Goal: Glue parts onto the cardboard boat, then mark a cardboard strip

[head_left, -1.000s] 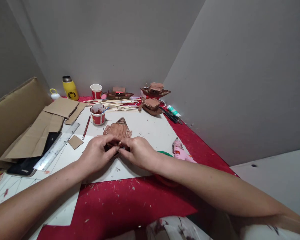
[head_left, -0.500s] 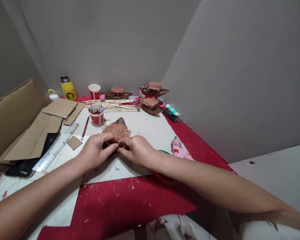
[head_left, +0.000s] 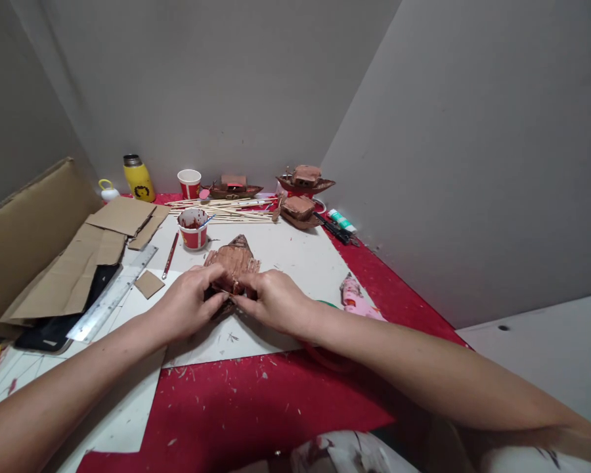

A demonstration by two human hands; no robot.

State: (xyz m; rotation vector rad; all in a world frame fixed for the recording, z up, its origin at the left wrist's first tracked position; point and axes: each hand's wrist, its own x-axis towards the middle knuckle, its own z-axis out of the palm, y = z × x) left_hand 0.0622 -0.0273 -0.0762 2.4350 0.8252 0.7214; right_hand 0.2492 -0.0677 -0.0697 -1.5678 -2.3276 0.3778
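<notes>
A small brown model boat [head_left: 232,258] with a ribbed, reddish-brown roof lies on the white board, its pointed bow facing away from me. My left hand [head_left: 199,295] grips its near left side, thumb and fingers bent around the edge. From the right, my right hand [head_left: 263,295] pinches at the near end of the roof, its thumb and fingertips close to those of the left. The fingers hide most of the boat's near end, and I cannot make out any small piece between the fingertips.
Behind stand a red-and-white paint cup [head_left: 194,231], wooden sticks [head_left: 226,211], finished model boats [head_left: 299,211] and a yellow bottle [head_left: 138,180]. Cardboard pieces [head_left: 79,263], a clear ruler [head_left: 111,299] and a red pencil-like tool [head_left: 170,255] lie left. A pink glue gun [head_left: 354,299] lies right.
The fingertips have drawn slightly apart, showing more of the boat's near end between them. Both hands stay on the boat; the whole view has shifted a little.
</notes>
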